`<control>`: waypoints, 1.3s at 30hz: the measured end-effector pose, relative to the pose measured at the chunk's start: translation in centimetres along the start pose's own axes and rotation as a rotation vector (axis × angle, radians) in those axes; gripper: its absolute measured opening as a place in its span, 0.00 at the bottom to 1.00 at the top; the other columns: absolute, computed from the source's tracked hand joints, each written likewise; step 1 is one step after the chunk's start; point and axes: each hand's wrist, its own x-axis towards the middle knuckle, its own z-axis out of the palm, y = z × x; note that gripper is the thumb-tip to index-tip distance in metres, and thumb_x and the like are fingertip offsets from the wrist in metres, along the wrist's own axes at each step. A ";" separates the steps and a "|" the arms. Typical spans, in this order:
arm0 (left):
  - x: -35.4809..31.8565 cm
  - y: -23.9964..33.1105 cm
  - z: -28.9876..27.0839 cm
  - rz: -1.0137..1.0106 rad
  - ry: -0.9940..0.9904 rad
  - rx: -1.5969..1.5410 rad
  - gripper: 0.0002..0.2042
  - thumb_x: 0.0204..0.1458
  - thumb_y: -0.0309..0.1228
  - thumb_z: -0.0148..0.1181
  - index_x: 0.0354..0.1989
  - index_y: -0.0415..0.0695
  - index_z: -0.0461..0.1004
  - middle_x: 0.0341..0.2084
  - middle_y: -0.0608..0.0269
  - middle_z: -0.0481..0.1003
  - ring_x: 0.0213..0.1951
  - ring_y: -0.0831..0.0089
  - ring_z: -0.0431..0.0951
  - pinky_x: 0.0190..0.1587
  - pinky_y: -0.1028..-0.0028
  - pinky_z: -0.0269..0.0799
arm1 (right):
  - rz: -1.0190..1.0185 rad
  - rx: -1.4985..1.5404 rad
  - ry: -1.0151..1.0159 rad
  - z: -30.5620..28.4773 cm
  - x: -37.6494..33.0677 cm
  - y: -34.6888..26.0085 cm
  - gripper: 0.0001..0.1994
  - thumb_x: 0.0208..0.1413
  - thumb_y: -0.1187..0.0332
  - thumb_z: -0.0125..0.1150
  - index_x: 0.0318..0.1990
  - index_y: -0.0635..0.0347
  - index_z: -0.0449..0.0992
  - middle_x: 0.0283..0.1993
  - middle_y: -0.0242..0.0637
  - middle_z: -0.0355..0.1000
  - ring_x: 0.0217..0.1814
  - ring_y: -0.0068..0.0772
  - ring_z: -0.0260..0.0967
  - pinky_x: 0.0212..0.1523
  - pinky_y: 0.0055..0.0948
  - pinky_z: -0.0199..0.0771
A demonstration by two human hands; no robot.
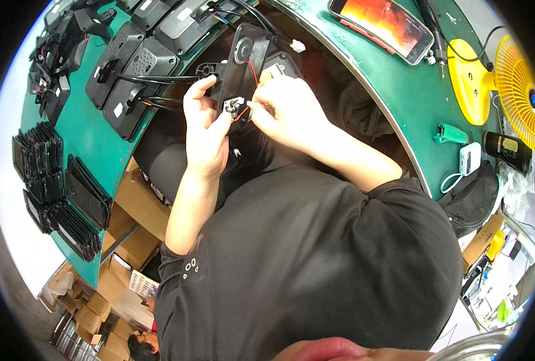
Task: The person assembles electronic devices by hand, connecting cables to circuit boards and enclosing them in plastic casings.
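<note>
Wiring a black housing held up over the green counter.
Our left hand grips the black housing; our right hand pinches, it seems, the red wire at the small connector. Next calls for steady seating.

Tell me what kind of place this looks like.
Probably an electronics assembly bench: both hands hold a wired black housing above a green worktable, with matching black housings lined up and stacked black panels nearby.

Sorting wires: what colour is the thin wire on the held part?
Red wire, clearest in the head view.
</note>
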 end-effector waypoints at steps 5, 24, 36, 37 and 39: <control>-0.3 -0.2 -0.5 0.010 -0.035 0.017 0.29 0.46 0.13 0.50 0.60 0.43 0.56 0.53 0.58 0.63 0.51 0.72 0.68 0.56 0.70 0.65 | 0.162 0.091 -0.109 -0.3 0.2 -0.6 0.11 0.49 0.63 0.58 0.29 0.63 0.76 0.27 0.44 0.72 0.31 0.45 0.71 0.33 0.39 0.70; -0.9 -1.7 -1.4 0.125 -0.123 0.172 0.28 0.48 0.16 0.47 0.60 0.43 0.53 0.52 0.54 0.63 0.51 0.67 0.68 0.57 0.68 0.60 | 0.192 0.150 -0.008 1.4 -0.3 -1.0 0.10 0.51 0.66 0.54 0.28 0.65 0.76 0.28 0.47 0.74 0.33 0.49 0.73 0.36 0.40 0.72; 0.6 1.3 -0.8 0.392 -0.401 0.791 0.18 0.49 0.19 0.51 0.51 0.39 0.64 0.59 0.40 0.61 0.61 0.51 0.62 0.63 0.60 0.55 | 0.241 -0.194 0.215 -2.5 -1.1 0.5 0.25 0.41 0.59 0.66 0.47 0.61 0.71 0.48 0.48 0.64 0.52 0.50 0.61 0.51 0.42 0.64; 1.0 1.8 -0.3 0.405 -0.465 0.914 0.19 0.46 0.17 0.53 0.49 0.40 0.67 0.58 0.39 0.63 0.60 0.48 0.64 0.62 0.58 0.56 | 0.265 -0.247 0.286 -2.5 -1.6 1.4 0.28 0.43 0.57 0.65 0.51 0.63 0.69 0.52 0.49 0.62 0.57 0.50 0.58 0.54 0.44 0.62; 1.1 2.4 0.7 0.443 -0.569 1.216 0.21 0.38 0.17 0.60 0.45 0.43 0.70 0.58 0.47 0.65 0.59 0.46 0.65 0.61 0.50 0.56 | 0.356 -0.245 0.274 -1.7 -2.6 3.6 0.33 0.46 0.64 0.62 0.60 0.66 0.60 0.53 0.51 0.61 0.58 0.51 0.59 0.57 0.44 0.61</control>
